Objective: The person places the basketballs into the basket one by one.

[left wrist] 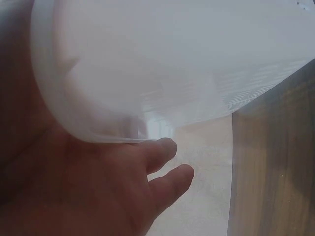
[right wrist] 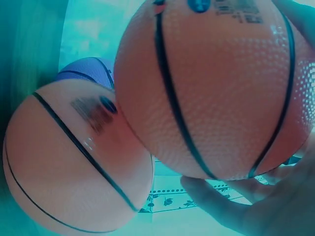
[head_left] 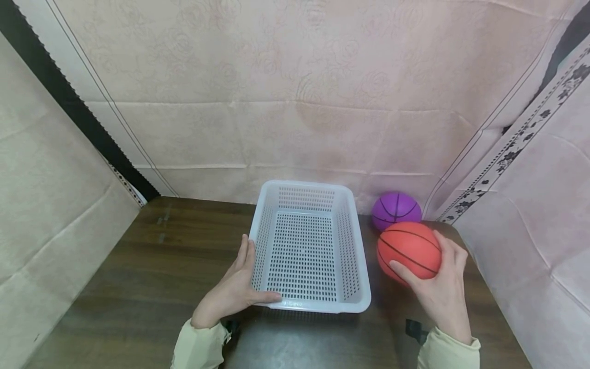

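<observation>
White basket (head_left: 302,246): it is on the brown worktop (head_left: 184,271), in the centre of the head view, with its slotted bottom visible.
Left hand (head_left: 232,292): it is at eight o'clock of the basket, spread around the near corner; the thumb lies along the near rim and the straight fingers rest against the outer wall.
Right hand (head_left: 440,289): its thumb and fingers are bent around a red ball (head_left: 409,250) with black lines, so it grips this ball.
Red ball's place: at three o'clock of the basket; whether it touches the worktop, I cannot tell.
Purple ball (head_left: 396,209): between eleven and twelve o'clock of the red ball, partly hidden by it.
Second red ball (right wrist: 74,162): the right wrist view shows it at eight o'clock of the gripped one, with blurred print on its surface.
Cloth (head_left: 295,133): pale and creased, it hangs at twelve o'clock, behind the basket.
</observation>
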A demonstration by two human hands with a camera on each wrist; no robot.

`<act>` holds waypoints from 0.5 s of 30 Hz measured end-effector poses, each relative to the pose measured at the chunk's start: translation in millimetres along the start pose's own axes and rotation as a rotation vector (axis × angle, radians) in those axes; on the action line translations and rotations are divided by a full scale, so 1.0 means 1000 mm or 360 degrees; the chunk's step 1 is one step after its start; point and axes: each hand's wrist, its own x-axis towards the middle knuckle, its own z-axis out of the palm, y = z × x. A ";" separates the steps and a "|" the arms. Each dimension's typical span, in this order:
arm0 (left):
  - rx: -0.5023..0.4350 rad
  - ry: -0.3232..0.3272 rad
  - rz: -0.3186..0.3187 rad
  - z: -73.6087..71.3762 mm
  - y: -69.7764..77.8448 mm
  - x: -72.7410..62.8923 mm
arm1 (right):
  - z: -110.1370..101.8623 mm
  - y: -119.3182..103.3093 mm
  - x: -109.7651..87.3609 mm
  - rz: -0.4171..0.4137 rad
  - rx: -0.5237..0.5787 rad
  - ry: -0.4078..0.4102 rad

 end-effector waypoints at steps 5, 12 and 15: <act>-0.0005 0.0001 0.0003 0.000 0.000 0.000 | 0.002 -0.002 -0.001 -0.0041 0.0065 0.0030; -0.0005 0.0001 0.0014 0.000 0.000 0.000 | 0.005 -0.004 -0.001 -0.0106 0.0104 0.0035; -0.0012 0.0001 0.0011 0.000 0.000 0.000 | 0.006 -0.005 -0.002 -0.0130 0.0121 0.0028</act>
